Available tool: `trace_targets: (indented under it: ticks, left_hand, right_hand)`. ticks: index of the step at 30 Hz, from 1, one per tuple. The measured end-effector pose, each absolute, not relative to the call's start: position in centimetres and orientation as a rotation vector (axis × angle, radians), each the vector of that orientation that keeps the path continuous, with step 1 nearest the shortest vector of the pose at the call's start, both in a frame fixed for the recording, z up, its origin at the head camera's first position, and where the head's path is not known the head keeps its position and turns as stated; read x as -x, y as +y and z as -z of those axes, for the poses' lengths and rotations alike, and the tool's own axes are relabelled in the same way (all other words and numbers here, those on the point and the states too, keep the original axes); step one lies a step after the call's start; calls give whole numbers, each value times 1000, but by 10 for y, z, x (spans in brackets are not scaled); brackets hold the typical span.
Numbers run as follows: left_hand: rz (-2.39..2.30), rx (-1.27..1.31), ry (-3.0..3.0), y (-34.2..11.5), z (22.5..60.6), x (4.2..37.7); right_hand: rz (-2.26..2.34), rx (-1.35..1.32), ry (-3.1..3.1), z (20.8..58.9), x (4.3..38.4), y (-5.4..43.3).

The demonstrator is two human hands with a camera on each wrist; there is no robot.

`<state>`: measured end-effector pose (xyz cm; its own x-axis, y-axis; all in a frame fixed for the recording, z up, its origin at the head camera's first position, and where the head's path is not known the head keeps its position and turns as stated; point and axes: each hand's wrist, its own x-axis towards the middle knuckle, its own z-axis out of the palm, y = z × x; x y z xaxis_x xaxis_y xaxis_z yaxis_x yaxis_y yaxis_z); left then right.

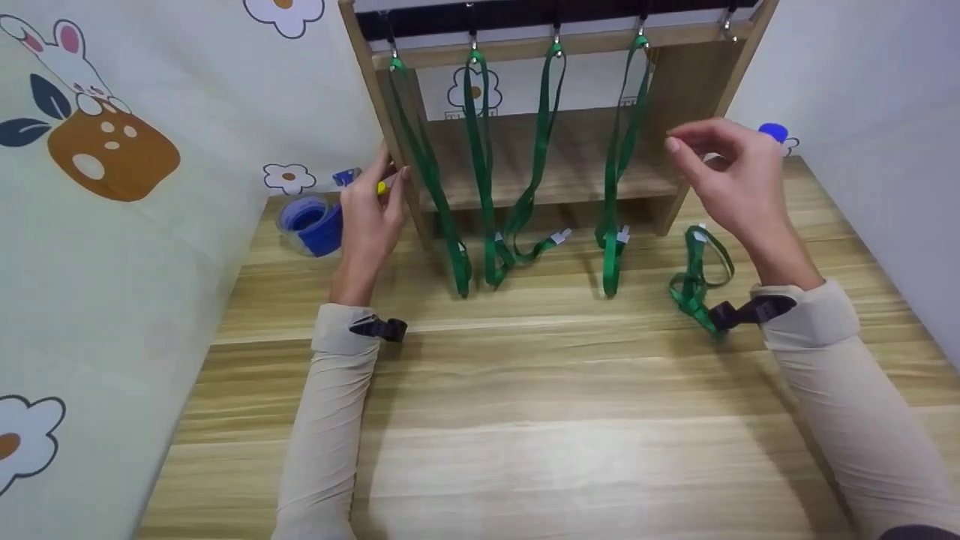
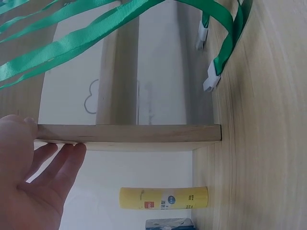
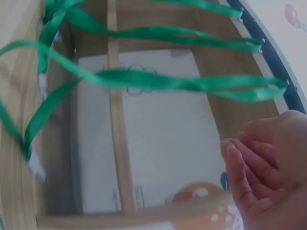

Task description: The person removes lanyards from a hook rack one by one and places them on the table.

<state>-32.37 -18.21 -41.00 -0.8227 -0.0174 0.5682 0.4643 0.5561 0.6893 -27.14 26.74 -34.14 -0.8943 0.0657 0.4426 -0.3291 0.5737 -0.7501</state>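
A wooden rack point(image 1: 547, 161) stands at the back of the table, a dark strip with metal hooks along its top. Several green lanyards point(image 1: 484, 161) hang by their loops from the hooks, white clips at their lower ends. The rightmost hook point(image 1: 727, 30) is bare. My left hand point(image 1: 371, 214) grips the rack's left side panel point(image 2: 129, 134), fingers on its outer face. My right hand point(image 1: 739, 176) is raised by the rack's right side, fingers loosely bent, holding nothing. Below it another green lanyard point(image 1: 694, 281) lies bunched on the table.
Left of the rack sits a blue tape roll point(image 1: 321, 229) in a clear holder. A yellow glue stick point(image 2: 163, 198) stands beside the left panel. Behind my right hand shows a blue round top point(image 1: 773, 133). Patterned walls point(image 1: 187, 247) border the wood-grain table point(image 1: 525, 420).
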Motion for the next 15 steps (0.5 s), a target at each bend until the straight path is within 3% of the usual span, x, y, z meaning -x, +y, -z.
trace_targets:
  ticks: [15]
  left_hand:
    - [1246,368,-2270,-183,409,323]
  right_hand:
    - [-1964,-474,-2096,358,300,230]
